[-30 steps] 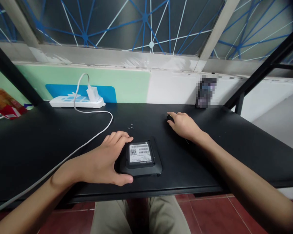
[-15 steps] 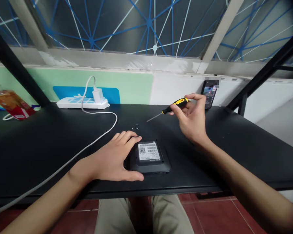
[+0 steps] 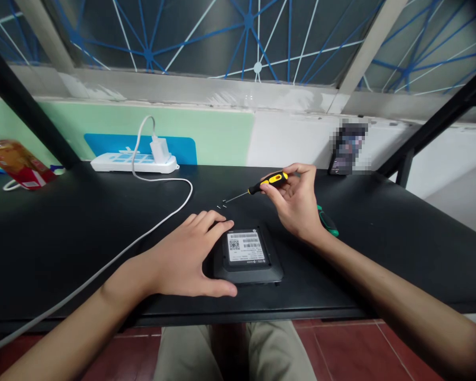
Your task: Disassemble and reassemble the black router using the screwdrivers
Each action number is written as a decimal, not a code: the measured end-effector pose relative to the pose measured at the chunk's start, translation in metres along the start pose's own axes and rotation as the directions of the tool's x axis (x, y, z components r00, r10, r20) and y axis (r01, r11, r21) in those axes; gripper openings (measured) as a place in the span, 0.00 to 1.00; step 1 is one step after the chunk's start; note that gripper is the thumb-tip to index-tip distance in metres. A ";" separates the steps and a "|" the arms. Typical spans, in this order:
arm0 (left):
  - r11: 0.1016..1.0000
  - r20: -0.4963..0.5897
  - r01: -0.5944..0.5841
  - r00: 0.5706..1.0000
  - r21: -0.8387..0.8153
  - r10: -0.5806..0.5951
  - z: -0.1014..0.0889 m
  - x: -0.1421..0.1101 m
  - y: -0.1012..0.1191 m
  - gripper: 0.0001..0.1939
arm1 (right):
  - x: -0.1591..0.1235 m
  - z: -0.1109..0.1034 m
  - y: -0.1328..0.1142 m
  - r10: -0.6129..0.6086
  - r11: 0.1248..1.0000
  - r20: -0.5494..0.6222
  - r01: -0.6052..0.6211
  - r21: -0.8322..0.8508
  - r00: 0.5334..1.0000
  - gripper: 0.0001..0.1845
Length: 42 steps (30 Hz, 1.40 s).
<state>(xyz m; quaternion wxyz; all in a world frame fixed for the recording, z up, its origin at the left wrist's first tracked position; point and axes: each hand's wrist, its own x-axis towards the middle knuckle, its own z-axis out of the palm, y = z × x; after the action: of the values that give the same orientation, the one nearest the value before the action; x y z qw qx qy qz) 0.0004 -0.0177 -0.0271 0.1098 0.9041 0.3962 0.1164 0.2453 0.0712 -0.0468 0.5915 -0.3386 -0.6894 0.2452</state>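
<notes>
On the table lies a flat black electronic box [image 3: 275, 263] with a white printed label facing up. My left hand [image 3: 182, 253] is spread around its left side, index finger at the far corner and thumb along the near edge, holding it. Between the thumb and fingers of my right hand [image 3: 295, 203] is a black and yellow screwdriver [image 3: 275, 181], tilted down to the left. Its thin tip is at several small screws [image 3: 224, 206] lying beyond the box; whether it touches one, I cannot tell.
A green-handled tool [image 3: 328, 222] lies partly hidden behind my right forearm. At the back, a phone [image 3: 343, 151] leans on the wall and a white power strip [image 3: 135, 163] holds a plugged-in charger. Its white cable [image 3: 150, 233] runs across the left side. A drink bottle [image 3: 19, 163] is far left.
My right hand has moved left and lower, bringing the screwdriver's tip to the small screws. The green-handled tool has come into view. My left hand stays around the box.
</notes>
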 end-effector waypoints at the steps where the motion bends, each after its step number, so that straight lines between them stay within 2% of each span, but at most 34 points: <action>1: 1.000 0.001 0.001 1.000 -0.003 -0.001 0.000 0.000 0.000 0.50 | 0.000 0.000 0.000 0.002 1.000 0.004 -0.002 -0.003 1.000 0.22; 11: 1.000 -0.001 0.004 1.000 -0.022 -0.004 -0.001 0.001 0.001 0.48 | -0.002 -0.001 -0.009 0.047 0.991 0.042 -0.041 -0.127 0.998 0.20; 16: 1.000 0.000 0.006 1.000 -0.020 -0.006 -0.002 0.000 0.001 0.48 | 0.001 -0.013 -0.015 0.126 0.983 -0.046 -0.131 -0.131 0.991 0.22; 19: 1.000 -0.004 0.009 1.000 -0.007 -0.009 -0.004 0.000 0.000 0.47 | 0.003 -0.024 -0.011 0.186 0.975 -0.080 -0.194 -0.108 0.979 0.24; 22: 1.000 -0.024 0.016 1.000 -0.010 -0.017 -0.005 0.000 -0.002 0.46 | 0.004 -0.033 -0.005 0.194 0.965 -0.126 -0.212 -0.153 0.973 0.25; 26: 1.000 -0.036 0.026 0.999 -0.008 -0.026 -0.005 -0.002 -0.005 0.46 | 0.005 -0.038 -0.007 0.161 0.962 -0.157 -0.190 -0.195 0.974 0.25; 34: 0.999 -0.030 0.035 0.999 -0.019 -0.036 -0.006 -0.001 -0.006 0.47 | 0.001 -0.038 -0.016 0.040 0.956 -0.065 -0.058 -0.287 0.997 0.27; 42: 0.999 -0.017 0.047 0.999 -0.017 -0.047 -0.005 -0.002 -0.007 0.47 | -0.002 -0.036 -0.020 0.065 0.956 -0.010 -0.065 -0.285 0.998 0.30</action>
<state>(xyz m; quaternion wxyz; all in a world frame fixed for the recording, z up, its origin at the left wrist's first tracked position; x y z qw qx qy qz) -0.0068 -0.0139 -0.0244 0.1166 0.8925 0.4173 0.1250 0.2773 0.0542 -0.0265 0.5282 -0.4429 -0.7060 0.1626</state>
